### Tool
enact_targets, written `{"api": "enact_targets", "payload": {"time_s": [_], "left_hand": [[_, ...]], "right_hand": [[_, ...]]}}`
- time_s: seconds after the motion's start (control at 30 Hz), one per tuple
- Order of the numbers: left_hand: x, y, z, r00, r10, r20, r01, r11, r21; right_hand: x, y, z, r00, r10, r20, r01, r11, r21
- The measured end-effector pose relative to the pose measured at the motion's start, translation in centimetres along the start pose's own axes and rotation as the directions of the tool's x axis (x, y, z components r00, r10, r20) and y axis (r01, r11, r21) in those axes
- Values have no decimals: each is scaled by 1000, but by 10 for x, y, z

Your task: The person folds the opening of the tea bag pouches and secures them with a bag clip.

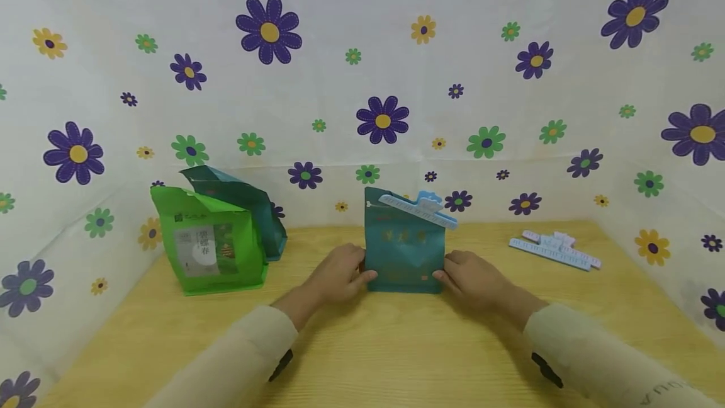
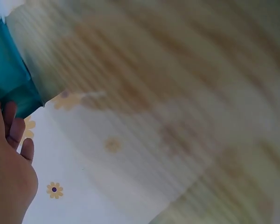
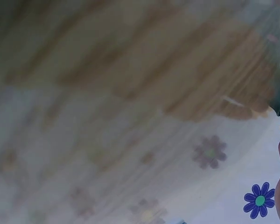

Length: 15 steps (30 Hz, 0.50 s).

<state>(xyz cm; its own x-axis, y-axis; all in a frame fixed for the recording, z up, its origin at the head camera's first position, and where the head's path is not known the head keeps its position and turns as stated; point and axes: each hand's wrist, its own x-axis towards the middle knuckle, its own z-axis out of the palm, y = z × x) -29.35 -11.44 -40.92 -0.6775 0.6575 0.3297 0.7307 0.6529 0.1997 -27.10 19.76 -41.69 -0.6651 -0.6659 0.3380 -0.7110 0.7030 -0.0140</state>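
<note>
Clipped teal bag (image 1: 404,257) stands between left-hand fingers (image 1: 352,253) and right-hand fingers (image 1: 460,258).

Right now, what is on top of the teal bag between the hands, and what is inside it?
A light blue clip slants across the top of the teal bag, its right end sticking past the side. What is inside cannot be seen; the bag covers it.
</note>
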Motion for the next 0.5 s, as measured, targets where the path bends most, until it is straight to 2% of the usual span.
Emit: {"api": "enact_targets", "payload": {"time_s": [0.13,0.3,0.5], "left_hand": [[-5,0,5,1000,24,-9,-23,996,82],[-2,-1,7,1000,2,23,-5,992,124],[0,0,9,1000,5,12,-6,993,121]], "right_hand": [[-2,-3,8,999,-27,-46,24,998,-65],[-1,-1,8,997,-28,-72,19,991,-131],[0,0,7,998,20,-58,-26,995,-97]]}}
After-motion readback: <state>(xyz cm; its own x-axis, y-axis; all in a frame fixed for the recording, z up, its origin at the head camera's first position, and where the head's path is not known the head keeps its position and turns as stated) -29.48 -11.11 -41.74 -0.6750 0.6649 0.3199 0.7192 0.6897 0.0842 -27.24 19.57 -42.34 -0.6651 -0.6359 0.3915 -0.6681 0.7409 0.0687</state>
